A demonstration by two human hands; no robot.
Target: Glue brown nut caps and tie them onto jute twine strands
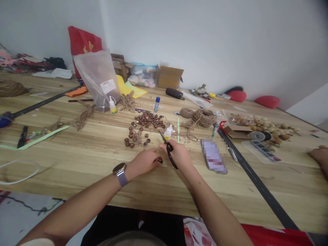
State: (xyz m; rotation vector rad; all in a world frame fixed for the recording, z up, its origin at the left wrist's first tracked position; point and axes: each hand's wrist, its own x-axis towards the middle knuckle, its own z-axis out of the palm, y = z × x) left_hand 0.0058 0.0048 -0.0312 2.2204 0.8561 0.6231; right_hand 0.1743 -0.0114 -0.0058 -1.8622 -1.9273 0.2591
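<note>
My right hand (180, 155) is closed around a pair of black-handled scissors (169, 150), their blades pointing away and a little left. Close beside it, my left hand (145, 163), below a watch on the wrist, pinches a small dark brown nutshell (159, 160). Just beyond both hands lies a pile of brown nutshells (148, 119), with a smaller group tied up with twine (137, 136) nearer to me. A white glue bottle (169, 131) with a yellow label stands right behind the scissors.
A phone (214, 157) lies to the right, by a dark strip (252, 177) across the table. Twine balls (204, 117), a blue-capped glue stick (156, 104) and a second glue bottle (112, 105) stand farther back. Another person's hand (320, 157) rests at the right edge.
</note>
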